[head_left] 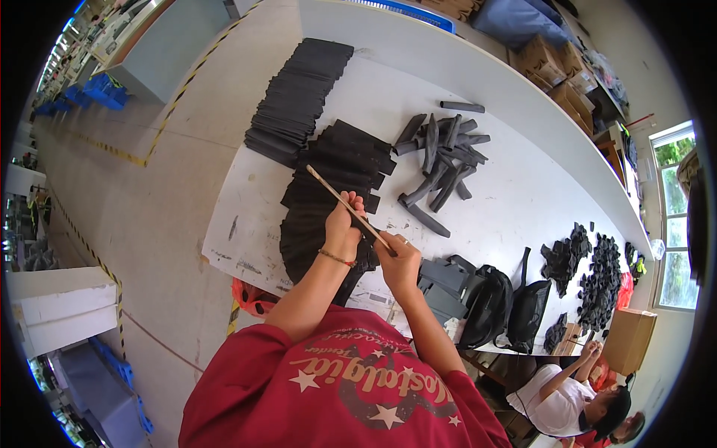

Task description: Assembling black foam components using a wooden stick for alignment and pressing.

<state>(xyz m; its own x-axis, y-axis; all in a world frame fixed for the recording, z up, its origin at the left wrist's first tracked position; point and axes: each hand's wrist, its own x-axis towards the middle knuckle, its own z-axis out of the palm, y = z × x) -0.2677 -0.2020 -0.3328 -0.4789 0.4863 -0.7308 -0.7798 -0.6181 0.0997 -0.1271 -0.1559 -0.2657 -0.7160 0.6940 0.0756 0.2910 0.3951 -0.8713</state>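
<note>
A thin, pale wooden stick (pixel 328 184) slants across both hands above the table. My right hand (pixel 401 261) is closed round its near end. My left hand (pixel 343 226) is curled closed with its fingertips up, and a black strip of fabric (pixel 364 230) shows between the two hands beside the stick. How far the strip reaches into each palm is hidden. Beneath the hands lies a fanned pile of flat black fabric pieces (pixel 340 160). Beyond it is a neater overlapping stack of similar black pieces (pixel 302 93).
Rolled black tubes (pixel 448 160) lie heaped on the white table (pixel 396 75), right of the pile. Farther right are grey bins (pixel 441 287), black bags (pixel 489 306) and heaps of small black pieces (pixel 597 284). A person in white (pixel 556 396) sits at the lower right. A raised panel borders the table's far side.
</note>
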